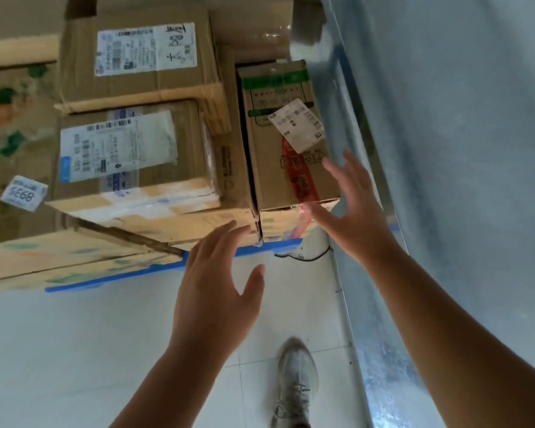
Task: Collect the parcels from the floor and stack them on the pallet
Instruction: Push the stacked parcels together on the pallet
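Cardboard parcel (291,140), red-taped, long axis running away from the viewer, seated on the stack at the blue pallet (167,267) right end. Right hand (352,211) nearer, beside its near corner; left hand (217,285) below. Both spread, empty.

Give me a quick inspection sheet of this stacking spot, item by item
Surface: pale tiled floor.
Job's things: taped cardboard parcels stacked on a blue pallet; red-taped box nearest the wall.
Clutter: loose tag on the stack's left.
Grippers: left hand and right hand open, holding nothing.
Cables: dark cord on the floor by the pallet corner.
Surroundings: metallic wall panel on the right; one shoe below.
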A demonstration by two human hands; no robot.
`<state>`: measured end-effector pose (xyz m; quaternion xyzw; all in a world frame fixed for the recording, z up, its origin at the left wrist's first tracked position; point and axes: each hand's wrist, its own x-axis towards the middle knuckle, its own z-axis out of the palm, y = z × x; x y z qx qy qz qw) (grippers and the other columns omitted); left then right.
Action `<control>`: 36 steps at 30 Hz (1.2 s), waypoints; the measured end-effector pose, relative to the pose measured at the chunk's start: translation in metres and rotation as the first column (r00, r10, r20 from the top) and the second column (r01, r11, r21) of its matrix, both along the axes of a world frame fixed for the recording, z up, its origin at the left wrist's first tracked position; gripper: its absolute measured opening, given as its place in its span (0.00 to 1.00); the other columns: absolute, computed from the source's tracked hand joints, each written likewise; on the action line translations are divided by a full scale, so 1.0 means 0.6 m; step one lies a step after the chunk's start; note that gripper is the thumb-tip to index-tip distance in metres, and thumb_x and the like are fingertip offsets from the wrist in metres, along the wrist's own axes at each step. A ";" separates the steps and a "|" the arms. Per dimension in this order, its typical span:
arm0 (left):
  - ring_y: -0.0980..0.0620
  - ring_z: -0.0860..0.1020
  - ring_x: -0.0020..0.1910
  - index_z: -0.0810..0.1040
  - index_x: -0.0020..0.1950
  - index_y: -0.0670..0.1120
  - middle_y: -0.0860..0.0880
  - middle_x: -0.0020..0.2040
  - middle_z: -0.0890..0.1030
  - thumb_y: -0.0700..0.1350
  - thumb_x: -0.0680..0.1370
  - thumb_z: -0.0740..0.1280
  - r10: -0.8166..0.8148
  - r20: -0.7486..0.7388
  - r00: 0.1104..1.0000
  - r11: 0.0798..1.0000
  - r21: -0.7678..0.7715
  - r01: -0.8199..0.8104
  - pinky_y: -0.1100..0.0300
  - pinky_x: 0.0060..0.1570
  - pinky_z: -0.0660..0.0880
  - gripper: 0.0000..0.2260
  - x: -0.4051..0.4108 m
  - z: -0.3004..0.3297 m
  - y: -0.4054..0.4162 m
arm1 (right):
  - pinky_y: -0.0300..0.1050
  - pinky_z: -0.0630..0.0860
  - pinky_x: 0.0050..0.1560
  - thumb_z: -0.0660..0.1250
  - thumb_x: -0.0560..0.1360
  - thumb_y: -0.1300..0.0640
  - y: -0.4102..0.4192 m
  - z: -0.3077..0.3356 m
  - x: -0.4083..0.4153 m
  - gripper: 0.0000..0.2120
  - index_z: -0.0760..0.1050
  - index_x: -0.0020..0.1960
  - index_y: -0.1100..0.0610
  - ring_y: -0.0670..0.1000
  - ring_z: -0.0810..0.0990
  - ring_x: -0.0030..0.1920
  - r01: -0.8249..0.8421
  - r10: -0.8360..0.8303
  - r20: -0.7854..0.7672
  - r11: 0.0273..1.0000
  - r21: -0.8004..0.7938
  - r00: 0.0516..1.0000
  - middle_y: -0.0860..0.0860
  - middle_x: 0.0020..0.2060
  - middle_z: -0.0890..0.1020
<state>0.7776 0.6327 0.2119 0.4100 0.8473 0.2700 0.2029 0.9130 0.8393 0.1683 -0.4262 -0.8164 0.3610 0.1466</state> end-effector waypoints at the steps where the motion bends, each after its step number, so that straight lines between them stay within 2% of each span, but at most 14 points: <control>1: 0.54 0.70 0.75 0.74 0.75 0.54 0.56 0.74 0.74 0.49 0.77 0.72 0.023 0.009 1.000 1.000 0.002 -0.023 0.63 0.68 0.63 0.26 0.000 -0.004 -0.018 | 0.63 0.61 0.78 0.67 0.76 0.34 -0.011 0.001 0.007 0.39 0.62 0.81 0.47 0.51 0.53 0.83 0.009 -0.009 -0.016 1.000 0.022 1.000 0.48 0.84 0.51; 5: 0.54 0.70 0.74 0.75 0.76 0.52 0.55 0.75 0.74 0.47 0.78 0.74 0.024 0.058 0.998 1.000 0.018 -0.025 0.61 0.70 0.64 0.26 0.004 -0.002 -0.103 | 0.54 0.58 0.77 0.68 0.75 0.36 -0.088 0.005 0.031 0.37 0.65 0.80 0.47 0.49 0.53 0.83 0.046 -0.042 -0.084 0.998 0.053 0.996 0.50 0.84 0.55; 8: 0.55 0.70 0.75 0.74 0.77 0.53 0.56 0.76 0.73 0.49 0.78 0.74 0.019 0.082 0.996 1.000 0.016 -0.020 0.61 0.71 0.65 0.27 -0.002 0.017 -0.164 | 0.50 0.59 0.78 0.72 0.75 0.42 -0.157 0.020 0.045 0.35 0.65 0.79 0.42 0.42 0.52 0.82 0.081 -0.080 -0.047 0.996 0.024 0.996 0.46 0.83 0.56; 10: 0.55 0.70 0.76 0.72 0.77 0.55 0.57 0.76 0.73 0.52 0.78 0.73 0.025 0.076 0.997 0.999 0.039 -0.028 0.59 0.71 0.66 0.27 -0.012 0.049 -0.205 | 0.38 0.58 0.73 0.72 0.76 0.42 -0.211 0.051 0.049 0.34 0.63 0.79 0.40 0.34 0.51 0.80 0.058 -0.056 -0.036 0.997 0.047 0.998 0.41 0.83 0.55; 12: 0.56 0.70 0.75 0.71 0.77 0.58 0.59 0.77 0.71 0.55 0.77 0.71 0.038 0.071 0.997 0.996 0.073 -0.043 0.56 0.70 0.69 0.28 -0.025 0.093 -0.242 | 0.33 0.57 0.69 0.71 0.76 0.43 -0.261 0.096 0.047 0.34 0.63 0.79 0.40 0.31 0.50 0.78 0.003 0.004 -0.079 0.996 0.088 0.997 0.40 0.82 0.56; 15: 0.59 0.69 0.73 0.70 0.77 0.58 0.59 0.76 0.71 0.55 0.77 0.72 0.053 0.010 0.999 0.990 0.132 -0.054 0.56 0.67 0.69 0.29 -0.058 0.169 -0.293 | 0.40 0.62 0.72 0.72 0.75 0.42 -0.315 0.182 0.039 0.35 0.63 0.79 0.39 0.38 0.55 0.81 -0.018 0.032 -0.134 0.994 0.108 0.991 0.42 0.82 0.60; 18: 0.63 0.66 0.71 0.70 0.78 0.56 0.56 0.75 0.72 0.54 0.76 0.72 0.080 -0.039 0.996 0.979 0.193 -0.071 0.56 0.66 0.68 0.30 -0.093 0.274 -0.349 | 0.36 0.58 0.69 0.71 0.75 0.38 -0.368 0.296 0.027 0.35 0.60 0.78 0.30 0.37 0.54 0.81 -0.035 0.059 -0.151 0.988 0.153 0.987 0.40 0.82 0.58; 23: 0.58 0.70 0.71 0.72 0.77 0.53 0.54 0.74 0.74 0.50 0.76 0.75 0.082 -0.057 0.995 0.960 0.273 -0.063 0.58 0.67 0.70 0.29 -0.116 0.453 -0.450 | 0.41 0.60 0.74 0.71 0.73 0.38 -0.465 0.485 0.030 0.36 0.59 0.76 0.28 0.42 0.57 0.82 -0.094 0.153 -0.256 0.970 0.226 0.954 0.37 0.81 0.59; 25: 0.57 0.71 0.72 0.72 0.77 0.56 0.56 0.75 0.74 0.52 0.76 0.74 0.084 -0.053 0.995 0.946 0.318 -0.063 0.57 0.67 0.70 0.29 -0.114 0.518 -0.497 | 0.41 0.60 0.74 0.71 0.74 0.36 -0.503 0.554 0.044 0.36 0.59 0.77 0.29 0.41 0.57 0.81 -0.105 0.162 -0.259 0.970 0.220 0.952 0.37 0.81 0.60; 27: 0.56 0.72 0.72 0.71 0.77 0.58 0.59 0.74 0.73 0.55 0.75 0.72 0.113 -0.042 0.993 0.926 0.367 -0.089 0.54 0.67 0.71 0.30 -0.108 0.578 -0.543 | 0.47 0.63 0.76 0.71 0.74 0.37 -0.537 0.616 0.061 0.37 0.61 0.79 0.34 0.40 0.58 0.81 -0.097 0.158 -0.277 0.970 0.223 0.948 0.38 0.81 0.61; 29: 0.59 0.72 0.71 0.72 0.77 0.57 0.62 0.72 0.73 0.56 0.74 0.71 0.147 -0.059 0.987 0.903 0.415 -0.109 0.56 0.67 0.71 0.30 -0.102 0.628 -0.585 | 0.51 0.64 0.77 0.72 0.72 0.39 -0.569 0.674 0.076 0.36 0.65 0.78 0.38 0.40 0.59 0.80 -0.092 0.158 -0.330 0.974 0.208 0.931 0.39 0.80 0.63; 31: 0.62 0.71 0.70 0.72 0.77 0.55 0.64 0.70 0.71 0.57 0.74 0.71 0.174 -0.075 0.982 0.890 0.440 -0.124 0.58 0.67 0.70 0.31 -0.090 0.668 -0.620 | 0.50 0.64 0.78 0.72 0.72 0.40 -0.598 0.723 0.088 0.35 0.65 0.76 0.37 0.40 0.60 0.80 -0.118 0.188 -0.373 0.972 0.202 0.909 0.39 0.79 0.63; 34: 0.59 0.73 0.71 0.71 0.78 0.55 0.64 0.70 0.71 0.56 0.73 0.71 0.219 -0.074 0.973 0.870 0.466 -0.161 0.55 0.69 0.72 0.32 -0.065 0.726 -0.670 | 0.44 0.64 0.76 0.71 0.71 0.39 -0.640 0.789 0.099 0.35 0.63 0.75 0.31 0.40 0.59 0.80 -0.196 0.249 -0.389 0.965 0.173 0.887 0.40 0.80 0.62; 36: 0.57 0.74 0.71 0.71 0.78 0.57 0.63 0.71 0.72 0.56 0.73 0.71 0.233 -0.058 0.971 0.860 0.478 -0.178 0.54 0.71 0.72 0.33 -0.044 0.756 -0.695 | 0.47 0.64 0.77 0.71 0.71 0.38 -0.657 0.816 0.106 0.36 0.64 0.77 0.33 0.40 0.58 0.81 -0.243 0.291 -0.390 0.956 0.167 0.874 0.41 0.81 0.62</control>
